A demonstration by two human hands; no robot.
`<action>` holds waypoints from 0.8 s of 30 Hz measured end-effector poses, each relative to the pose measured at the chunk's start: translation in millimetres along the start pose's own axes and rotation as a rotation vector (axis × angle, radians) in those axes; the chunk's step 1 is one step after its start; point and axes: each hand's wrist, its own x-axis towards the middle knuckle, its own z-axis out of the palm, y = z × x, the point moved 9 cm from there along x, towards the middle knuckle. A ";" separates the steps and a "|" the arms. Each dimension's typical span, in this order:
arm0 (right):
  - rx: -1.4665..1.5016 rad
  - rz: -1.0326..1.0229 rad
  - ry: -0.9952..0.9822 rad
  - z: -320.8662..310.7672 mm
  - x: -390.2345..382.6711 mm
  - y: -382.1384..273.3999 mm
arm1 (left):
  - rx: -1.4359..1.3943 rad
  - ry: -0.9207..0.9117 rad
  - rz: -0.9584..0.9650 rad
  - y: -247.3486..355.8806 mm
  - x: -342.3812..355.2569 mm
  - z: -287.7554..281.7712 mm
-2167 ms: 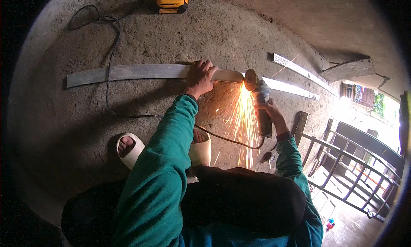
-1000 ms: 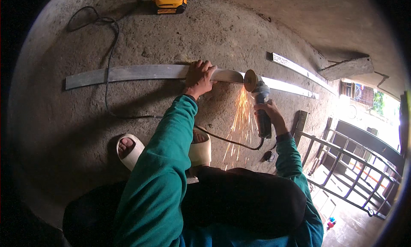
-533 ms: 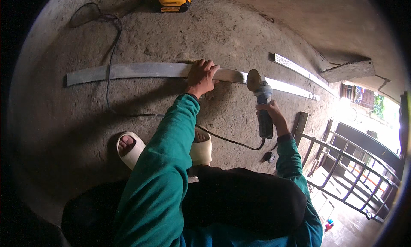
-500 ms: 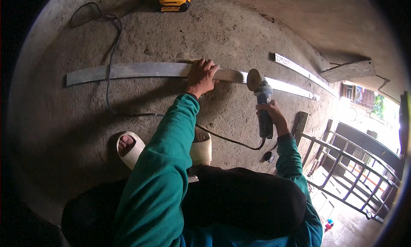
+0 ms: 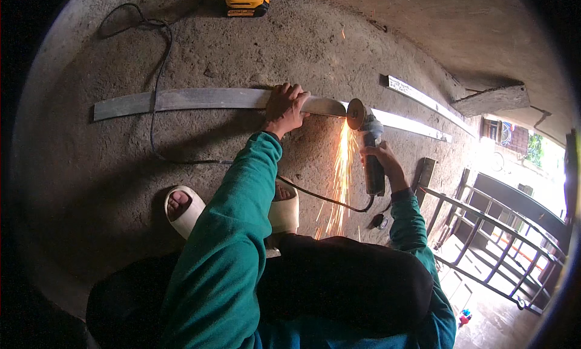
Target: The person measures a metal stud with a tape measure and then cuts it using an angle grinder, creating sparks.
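Against the metal strip (image 5: 236, 98), the right hand (image 5: 387, 159) holds a sparking grinder (image 5: 371, 132).

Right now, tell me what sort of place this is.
Probably a makeshift metalworking spot: a sparking angle grinder at a long metal bar, over a rough, concrete-looking floor.

The wide head-worn fisheye view looks down onto the concrete floor (image 5: 221, 55).

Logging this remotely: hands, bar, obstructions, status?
Left hand gripping metal bar; right hand holding angle grinder. Disc at bar, sparks streaming. Power cord crosses bar's left part.
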 end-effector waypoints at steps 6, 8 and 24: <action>0.143 -0.041 -0.128 11.5 -4.3 -3.9 | 0.016 -0.034 -0.027 2.3 1.4 -2.1; 0.005 -0.040 0.029 -7.1 -1.2 7.6 | 0.009 -0.032 -0.019 6.8 5.5 -1.1; 0.143 -0.042 0.101 -3.0 1.8 -10.3 | 0.103 0.017 -0.009 0.8 -2.1 2.0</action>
